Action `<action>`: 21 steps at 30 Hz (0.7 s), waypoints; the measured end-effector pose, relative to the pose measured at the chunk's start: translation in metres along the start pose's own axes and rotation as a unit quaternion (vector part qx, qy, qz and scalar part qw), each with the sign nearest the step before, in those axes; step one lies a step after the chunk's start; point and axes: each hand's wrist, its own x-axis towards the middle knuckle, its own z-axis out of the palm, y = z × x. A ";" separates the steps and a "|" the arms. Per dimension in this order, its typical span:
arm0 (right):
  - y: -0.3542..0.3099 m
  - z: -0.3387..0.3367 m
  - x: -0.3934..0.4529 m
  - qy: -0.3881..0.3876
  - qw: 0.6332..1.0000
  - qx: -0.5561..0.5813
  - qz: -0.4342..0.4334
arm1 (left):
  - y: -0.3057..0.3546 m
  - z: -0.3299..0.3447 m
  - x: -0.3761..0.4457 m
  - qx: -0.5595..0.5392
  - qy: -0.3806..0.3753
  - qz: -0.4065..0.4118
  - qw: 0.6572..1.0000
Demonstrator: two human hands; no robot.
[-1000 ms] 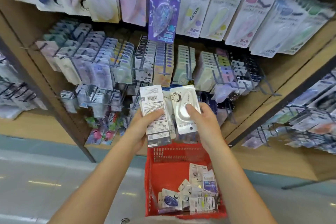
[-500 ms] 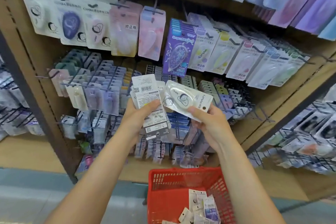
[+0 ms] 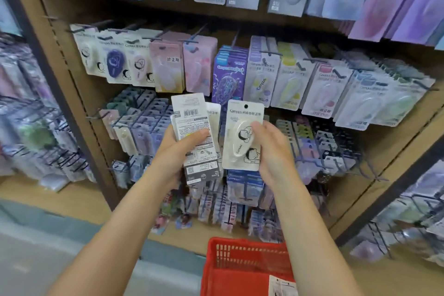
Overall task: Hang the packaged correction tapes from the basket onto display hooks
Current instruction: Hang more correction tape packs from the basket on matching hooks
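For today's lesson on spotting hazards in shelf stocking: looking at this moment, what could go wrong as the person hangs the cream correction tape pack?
1. The left hand grips a fanned stack of packs; a loosened thumb could let some slide out and drop.
2. The right hand holds the cream pack by one edge, so aiming its hang hole at a hook may twist it loose.
3. Similar white packs hang on neighbouring hooks upper left, so it might go on the wrong one.

- Lighting: bright, even, soft; shadow under the upper shelf (image 3: 168, 11).
- Focus: central packages legible; side racks (image 3: 36, 132) smeared by motion blur.
- Distortion: wide-angle bowing of the uprights (image 3: 79, 113).
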 end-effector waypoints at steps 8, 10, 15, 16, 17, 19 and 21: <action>0.020 0.073 -0.007 -0.026 0.979 -0.175 -0.098 | 0.020 -0.037 0.005 -0.009 0.000 0.031 0.999; 0.028 0.097 -0.001 -0.037 0.976 -0.197 -0.088 | 0.026 -0.060 0.013 -0.020 0.000 0.027 0.999; 0.050 0.171 0.017 -0.049 0.974 -0.208 -0.076 | 0.052 -0.144 0.035 -0.024 0.004 0.025 0.999; 0.055 0.186 0.024 -0.035 0.975 -0.206 -0.082 | 0.059 -0.161 0.041 -0.022 0.003 0.031 0.999; 0.059 0.201 0.031 -0.021 0.975 -0.203 -0.086 | 0.064 -0.177 0.047 -0.022 0.005 0.035 0.999; 0.064 0.231 0.046 -0.003 0.975 -0.205 -0.087 | 0.075 -0.207 0.060 -0.020 0.011 0.040 0.999; 0.066 0.255 0.060 0.015 0.974 -0.209 -0.089 | 0.084 -0.230 0.072 -0.013 0.007 0.047 0.999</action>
